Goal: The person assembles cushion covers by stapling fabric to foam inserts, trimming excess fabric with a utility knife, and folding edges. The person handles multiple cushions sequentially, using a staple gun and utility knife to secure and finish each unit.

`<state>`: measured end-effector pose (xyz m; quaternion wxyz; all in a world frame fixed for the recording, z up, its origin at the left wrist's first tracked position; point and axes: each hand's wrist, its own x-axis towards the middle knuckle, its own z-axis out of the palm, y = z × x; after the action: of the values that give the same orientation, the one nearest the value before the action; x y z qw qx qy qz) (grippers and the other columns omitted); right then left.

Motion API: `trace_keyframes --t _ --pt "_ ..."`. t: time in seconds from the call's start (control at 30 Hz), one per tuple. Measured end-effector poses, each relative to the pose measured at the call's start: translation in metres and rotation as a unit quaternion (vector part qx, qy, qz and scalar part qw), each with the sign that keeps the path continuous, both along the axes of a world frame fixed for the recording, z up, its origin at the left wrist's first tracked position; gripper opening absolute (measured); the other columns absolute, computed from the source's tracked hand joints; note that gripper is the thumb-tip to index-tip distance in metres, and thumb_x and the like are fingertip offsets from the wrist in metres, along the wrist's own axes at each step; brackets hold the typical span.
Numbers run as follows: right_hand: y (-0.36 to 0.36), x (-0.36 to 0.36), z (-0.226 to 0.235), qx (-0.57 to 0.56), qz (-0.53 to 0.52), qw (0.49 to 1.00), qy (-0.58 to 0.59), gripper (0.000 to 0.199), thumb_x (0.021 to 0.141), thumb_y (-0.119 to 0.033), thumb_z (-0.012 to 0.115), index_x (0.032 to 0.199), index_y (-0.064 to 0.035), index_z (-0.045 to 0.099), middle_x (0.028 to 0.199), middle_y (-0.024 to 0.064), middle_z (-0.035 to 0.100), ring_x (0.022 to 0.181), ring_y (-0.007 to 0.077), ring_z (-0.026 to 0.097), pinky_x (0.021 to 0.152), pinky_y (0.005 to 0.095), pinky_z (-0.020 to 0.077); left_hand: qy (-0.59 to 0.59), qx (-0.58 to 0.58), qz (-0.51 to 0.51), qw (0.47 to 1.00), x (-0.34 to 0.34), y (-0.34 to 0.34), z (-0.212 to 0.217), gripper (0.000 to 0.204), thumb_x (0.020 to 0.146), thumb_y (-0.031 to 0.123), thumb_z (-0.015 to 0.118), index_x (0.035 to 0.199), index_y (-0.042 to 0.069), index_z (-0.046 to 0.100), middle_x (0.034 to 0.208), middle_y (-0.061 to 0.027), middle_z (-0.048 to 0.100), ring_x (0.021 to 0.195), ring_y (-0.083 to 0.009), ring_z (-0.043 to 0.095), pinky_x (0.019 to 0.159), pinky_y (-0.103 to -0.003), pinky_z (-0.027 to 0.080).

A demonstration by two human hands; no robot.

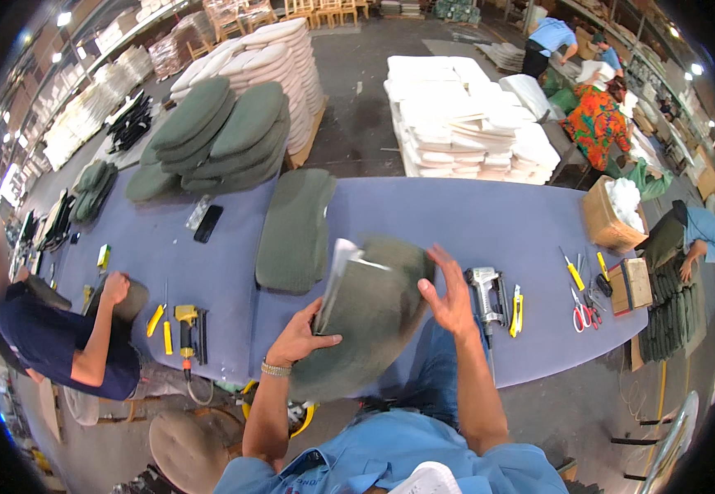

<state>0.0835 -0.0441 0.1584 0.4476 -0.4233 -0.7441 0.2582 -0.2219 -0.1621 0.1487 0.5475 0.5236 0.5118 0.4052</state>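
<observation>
Dark green fabric covers the cushion [382, 317] in front of you, at the centre of the frame, blurred and tilted over the near edge of the table [538, 230]. Your left hand [304, 333], below centre, is closed on the cushion's left edge, its thumb lying across the fabric. Your right hand [450, 295], just right of centre, is open, fingers spread and palm turned toward the cushion's right edge; whether it bears any weight you cannot tell from this view. White material [342, 257] sticks out at the cushion's upper left.

Just beyond, above and left of centre, another green cushion [295, 230] lies flat on the blue-grey tabletop. Green cushions are piled [217, 136] at the upper left. Near your right hand you have a silver staple gun [484, 292], with a yellow cutter [517, 310] beside it. Farther right lie red-handled scissors [579, 313], near a cardboard box [610, 218] with white stuffing [623, 202] in it. At the left of the frame a co-worker [77, 337] in a dark shirt sits at the table, near a yellow staple gun [186, 329]. White pads [456, 115] rise in a stack at the upper centre.
</observation>
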Motion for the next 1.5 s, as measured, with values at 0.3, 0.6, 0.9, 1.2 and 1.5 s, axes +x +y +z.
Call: trace_keyframes --t 0.3,0.6,0.9,1.2,1.5 --pt "-0.035 0.025 0.034 -0.094 0.042 0.995 -0.011 0.062 0.082 -0.047 0.082 0.119 0.0006 0.067 0.107 0.0182 0.073 0.100 0.0329 0.071 0.087 0.0416 0.0553 0.079 0.062 -0.152 0.983 0.009 -0.010 0.041 0.085 0.079 0.009 0.085 0.154 0.004 0.045 0.153 -0.0132 0.052 0.138 -0.0203 0.050 0.118 -0.035 0.037" --pt "-0.065 0.087 0.020 -0.161 -0.120 0.973 -0.112 0.063 0.085 -0.054 0.077 0.114 0.0015 0.067 0.096 0.0243 0.073 0.092 0.0395 0.072 0.078 0.0446 0.0550 0.087 0.107 -0.221 0.966 0.078 0.032 -0.008 0.089 0.084 0.035 0.083 0.156 0.004 0.040 0.154 -0.0172 0.051 0.139 -0.0254 0.051 0.116 -0.038 0.038" --pt "-0.077 0.092 0.012 -0.196 -0.195 0.959 -0.059 0.048 0.099 -0.053 0.059 0.110 -0.0080 0.072 0.084 0.0188 0.071 0.079 0.0368 0.069 0.073 0.0430 0.0525 0.118 0.259 -0.166 0.944 0.130 0.044 0.041 0.068 0.084 0.033 0.083 0.140 0.003 0.059 0.151 -0.0216 0.051 0.137 -0.0376 0.053 0.111 -0.045 0.044" --pt "-0.070 0.108 -0.016 -0.212 -0.220 0.949 -0.083 0.043 0.094 -0.040 0.069 0.115 -0.0027 0.070 0.091 0.0206 0.072 0.084 0.0324 0.070 0.080 0.0406 0.0532 0.235 0.227 0.136 0.935 0.072 -0.002 -0.014 0.053 0.093 0.024 0.074 0.138 0.002 0.060 0.141 -0.0206 0.060 0.130 -0.0373 0.057 0.107 -0.044 0.047" --pt "-0.059 0.153 -0.079 -0.261 -0.278 0.924 0.033 0.049 0.102 -0.038 0.061 0.112 0.0091 0.066 0.094 0.0135 0.068 0.087 0.0201 0.056 0.080 0.0374 0.0484 0.095 -0.327 0.297 0.892 0.018 -0.161 -0.167 0.074 0.101 0.068 0.047 0.113 -0.001 0.072 0.102 -0.0146 0.076 0.080 -0.0184 0.071 0.071 -0.035 0.056"
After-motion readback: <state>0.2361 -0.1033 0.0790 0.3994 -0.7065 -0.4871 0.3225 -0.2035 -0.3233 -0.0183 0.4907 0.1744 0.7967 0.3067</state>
